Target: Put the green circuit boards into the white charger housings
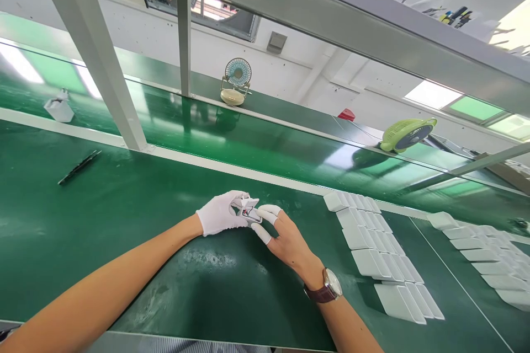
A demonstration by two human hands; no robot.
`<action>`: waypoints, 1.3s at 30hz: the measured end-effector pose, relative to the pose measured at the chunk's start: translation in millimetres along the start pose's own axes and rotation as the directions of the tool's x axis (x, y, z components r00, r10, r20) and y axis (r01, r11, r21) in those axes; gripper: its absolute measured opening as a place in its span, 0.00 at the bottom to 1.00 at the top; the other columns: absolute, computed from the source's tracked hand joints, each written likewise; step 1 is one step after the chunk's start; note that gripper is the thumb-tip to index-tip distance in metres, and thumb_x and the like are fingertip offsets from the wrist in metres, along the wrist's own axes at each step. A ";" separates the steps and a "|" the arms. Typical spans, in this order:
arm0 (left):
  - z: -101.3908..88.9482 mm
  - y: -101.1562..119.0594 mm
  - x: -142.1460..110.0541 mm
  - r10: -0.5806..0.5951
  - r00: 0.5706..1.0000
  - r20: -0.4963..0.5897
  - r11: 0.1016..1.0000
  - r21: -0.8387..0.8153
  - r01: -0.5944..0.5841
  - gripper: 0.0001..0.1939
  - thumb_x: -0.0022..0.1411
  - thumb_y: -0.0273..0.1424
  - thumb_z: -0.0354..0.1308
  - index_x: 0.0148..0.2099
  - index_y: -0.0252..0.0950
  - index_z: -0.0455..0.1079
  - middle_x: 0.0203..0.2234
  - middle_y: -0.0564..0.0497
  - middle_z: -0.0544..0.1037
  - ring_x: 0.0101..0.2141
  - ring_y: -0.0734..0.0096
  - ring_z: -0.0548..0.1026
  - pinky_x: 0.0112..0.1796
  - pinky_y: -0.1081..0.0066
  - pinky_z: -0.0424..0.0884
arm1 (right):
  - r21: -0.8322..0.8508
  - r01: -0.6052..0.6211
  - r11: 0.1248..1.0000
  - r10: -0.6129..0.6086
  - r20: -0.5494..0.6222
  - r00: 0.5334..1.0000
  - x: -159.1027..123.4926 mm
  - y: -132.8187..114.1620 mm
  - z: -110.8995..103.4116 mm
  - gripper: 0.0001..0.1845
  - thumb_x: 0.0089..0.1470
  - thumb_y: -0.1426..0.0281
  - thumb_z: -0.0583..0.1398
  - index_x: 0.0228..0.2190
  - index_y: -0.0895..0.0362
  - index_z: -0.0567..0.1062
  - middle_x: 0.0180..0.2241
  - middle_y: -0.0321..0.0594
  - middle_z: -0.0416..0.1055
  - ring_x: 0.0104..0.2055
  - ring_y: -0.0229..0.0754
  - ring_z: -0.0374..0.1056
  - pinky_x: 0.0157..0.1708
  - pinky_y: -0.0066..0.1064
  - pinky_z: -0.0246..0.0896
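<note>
My left hand [221, 213], in a white glove, grips a small white plastic case [250, 211] from its left side. The case has a raised lid-like part, and small dark and red parts show inside it. My right hand [284, 234] wears white finger cots and a wristwatch [329, 285]. Its fingers are closed against the right side of the same case. Both hands hold the case just above the green table [124, 231]. The fingertips hide part of it.
Rows of white plastic housings [372, 237] stand to the right, with more housings [484, 253] beyond them. A dark pen-like tool [79, 167] lies at the left. A metal post [93, 55] rises from the table's back edge. Behind stand a small fan [238, 74] and a green fan [408, 134].
</note>
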State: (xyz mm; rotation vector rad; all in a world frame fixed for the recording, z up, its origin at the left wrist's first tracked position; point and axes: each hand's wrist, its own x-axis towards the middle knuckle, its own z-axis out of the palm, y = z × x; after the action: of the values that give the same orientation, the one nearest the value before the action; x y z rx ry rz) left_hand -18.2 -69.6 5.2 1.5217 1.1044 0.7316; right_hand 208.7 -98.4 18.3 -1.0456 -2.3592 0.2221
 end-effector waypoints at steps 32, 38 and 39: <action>-1.2 -6.1 1.1 -0.010 1.000 0.019 1.000 0.009 0.009 0.38 0.47 0.36 0.70 0.61 0.40 0.65 0.43 0.49 0.79 0.30 0.73 0.74 0.36 0.67 0.74 | 0.172 0.001 0.985 0.003 -0.021 1.000 -4.7 2.7 15.4 0.19 0.63 0.70 0.58 0.54 0.44 0.72 0.53 0.41 0.71 0.54 0.44 0.71 0.54 0.39 0.71; 2.2 -6.6 0.1 0.022 0.998 -0.061 0.995 -0.096 -0.027 0.46 0.48 0.33 0.70 0.67 0.38 0.56 0.50 0.44 0.76 0.34 0.70 0.77 0.41 0.62 0.76 | 0.210 -0.011 0.978 0.044 -0.155 0.987 4.6 3.3 21.2 0.18 0.61 0.71 0.58 0.51 0.44 0.74 0.48 0.40 0.74 0.49 0.44 0.74 0.49 0.38 0.74; 2.6 -6.4 0.1 0.025 0.995 -0.096 0.994 -0.102 -0.035 0.47 0.48 0.33 0.70 0.67 0.38 0.54 0.51 0.43 0.76 0.35 0.69 0.77 0.42 0.61 0.76 | 0.208 -0.008 0.978 0.050 -0.195 0.980 9.0 3.7 18.3 0.17 0.61 0.71 0.58 0.50 0.44 0.75 0.48 0.40 0.74 0.49 0.44 0.74 0.48 0.39 0.74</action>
State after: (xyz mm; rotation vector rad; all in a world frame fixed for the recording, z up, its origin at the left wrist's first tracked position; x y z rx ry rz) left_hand -17.5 -70.5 -1.7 1.4304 1.0986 0.8766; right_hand 196.2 -88.1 5.4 -0.9559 -2.0927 0.3486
